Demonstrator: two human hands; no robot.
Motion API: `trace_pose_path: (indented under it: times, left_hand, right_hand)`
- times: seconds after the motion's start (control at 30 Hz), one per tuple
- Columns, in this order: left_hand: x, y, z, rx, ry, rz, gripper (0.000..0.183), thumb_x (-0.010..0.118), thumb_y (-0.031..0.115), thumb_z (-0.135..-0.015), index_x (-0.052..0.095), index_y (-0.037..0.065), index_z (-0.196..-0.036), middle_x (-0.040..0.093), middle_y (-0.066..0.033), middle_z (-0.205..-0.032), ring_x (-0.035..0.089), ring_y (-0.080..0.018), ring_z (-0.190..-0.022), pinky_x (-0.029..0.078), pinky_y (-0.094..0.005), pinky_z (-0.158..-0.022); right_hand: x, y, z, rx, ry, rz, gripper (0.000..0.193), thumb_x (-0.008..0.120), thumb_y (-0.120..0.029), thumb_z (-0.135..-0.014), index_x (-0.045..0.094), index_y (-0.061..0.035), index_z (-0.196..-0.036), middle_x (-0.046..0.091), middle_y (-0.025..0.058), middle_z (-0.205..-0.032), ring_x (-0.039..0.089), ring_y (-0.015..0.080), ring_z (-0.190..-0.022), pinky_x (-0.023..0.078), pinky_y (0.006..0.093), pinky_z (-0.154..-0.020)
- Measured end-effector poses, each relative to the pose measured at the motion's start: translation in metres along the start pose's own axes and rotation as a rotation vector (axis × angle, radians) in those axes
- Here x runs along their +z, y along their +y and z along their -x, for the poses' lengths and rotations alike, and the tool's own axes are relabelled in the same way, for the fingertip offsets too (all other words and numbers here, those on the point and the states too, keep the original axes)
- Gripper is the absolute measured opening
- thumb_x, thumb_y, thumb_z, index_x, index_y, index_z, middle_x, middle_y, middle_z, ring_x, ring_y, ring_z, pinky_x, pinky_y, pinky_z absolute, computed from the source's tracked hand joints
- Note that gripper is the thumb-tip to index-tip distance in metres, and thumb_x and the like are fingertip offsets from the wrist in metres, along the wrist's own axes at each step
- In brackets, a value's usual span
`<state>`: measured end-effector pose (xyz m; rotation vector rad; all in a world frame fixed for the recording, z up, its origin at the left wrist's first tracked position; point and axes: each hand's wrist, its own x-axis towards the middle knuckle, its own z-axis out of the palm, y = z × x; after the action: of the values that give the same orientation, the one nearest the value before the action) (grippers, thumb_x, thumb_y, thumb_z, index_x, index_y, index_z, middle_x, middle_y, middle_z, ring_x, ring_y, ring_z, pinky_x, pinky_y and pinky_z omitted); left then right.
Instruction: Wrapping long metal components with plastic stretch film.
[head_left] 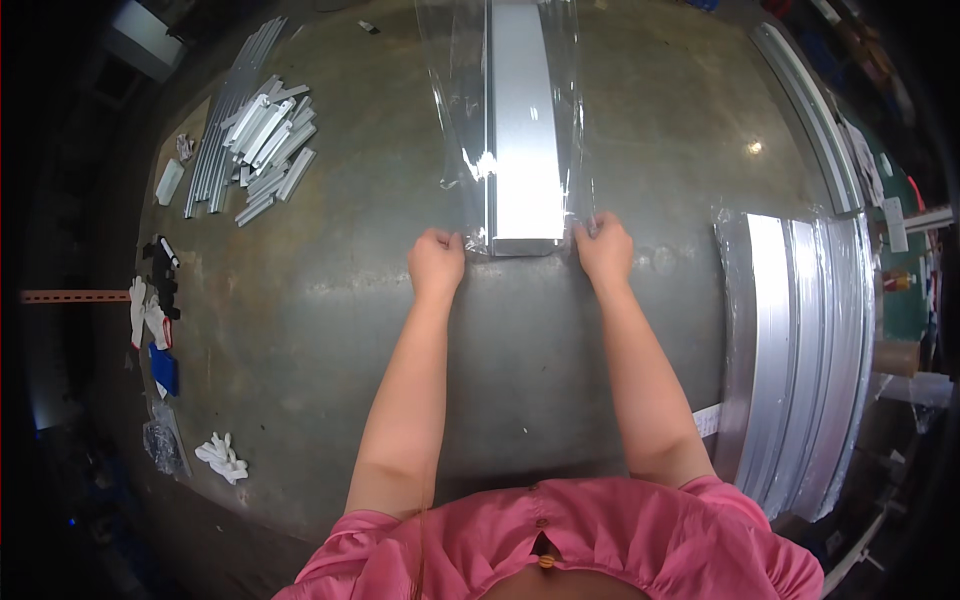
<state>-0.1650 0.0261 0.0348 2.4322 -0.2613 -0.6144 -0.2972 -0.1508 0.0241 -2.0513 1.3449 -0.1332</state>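
A long silver aluminium profile (526,130) lies lengthwise on the table, its near end toward me. Clear plastic film (455,110) surrounds it and spreads out past both its sides. At the film's near left corner, my left hand (437,264) is closed, thumb and fingers pinching the edge. My right hand (605,250) pinches the film's near right corner in the same way. The profile's near end sits between my hands, and neither hand appears to touch the metal. Film hides part of the profile's outline.
Film-wrapped profiles (770,350) lie at the right edge. Short metal pieces (270,140) are piled at the far left beside long thin bars (225,130). White gloves (221,458) lie near left, with a blue cloth-like item (163,369) above them. Another long profile (810,115) runs along the far right.
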Motion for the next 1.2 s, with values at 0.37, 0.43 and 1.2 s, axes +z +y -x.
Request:
trace_pose_path:
  times: [0.37, 0.43, 1.2]
  left_hand:
    - [0.004, 0.027, -0.003, 0.087, -0.04, 1.074, 0.02, 0.057, 0.021, -0.077, 0.053, 0.001, -0.079, 0.052, -0.0041, -0.069, 0.047, -0.0112, -0.061, 0.039, -0.0214, -0.06]
    - [-0.003, 0.019, -0.007, 0.131, -0.079, 1.038, 0.021, 0.055, 0.022, -0.078, 0.053, 0.002, -0.078, 0.052, -0.004, -0.069, 0.047, -0.0114, -0.062, 0.039, -0.0214, -0.06]
    - [-0.014, 0.024, 0.021, 0.199, 0.063, 0.153, 0.027, 0.044, 0.028, -0.083, 0.054, 0.003, -0.078, 0.055, -0.006, -0.069, 0.051, -0.02, -0.068, 0.04, -0.0287, -0.065]
  right_hand:
    - [0.006, -0.008, -0.005, -0.266, 0.044, -0.976, 0.015, 0.053, -0.015, -0.077, 0.053, -0.0019, -0.072, 0.053, 0.0038, -0.068, 0.048, 0.0138, -0.06, 0.039, 0.0229, -0.06]
    - [-0.003, -0.014, -0.001, -0.235, -0.056, -1.029, 0.015, 0.053, -0.016, -0.078, 0.053, -0.002, -0.072, 0.053, 0.0032, -0.067, 0.047, 0.0125, -0.059, 0.038, 0.0219, -0.06]
    - [-0.004, -0.015, 0.014, 0.117, -0.149, -1.163, 0.025, 0.05, -0.022, -0.081, 0.056, 0.0022, -0.08, 0.056, 0.0056, -0.08, 0.048, 0.0118, -0.069, 0.037, 0.0194, -0.063]
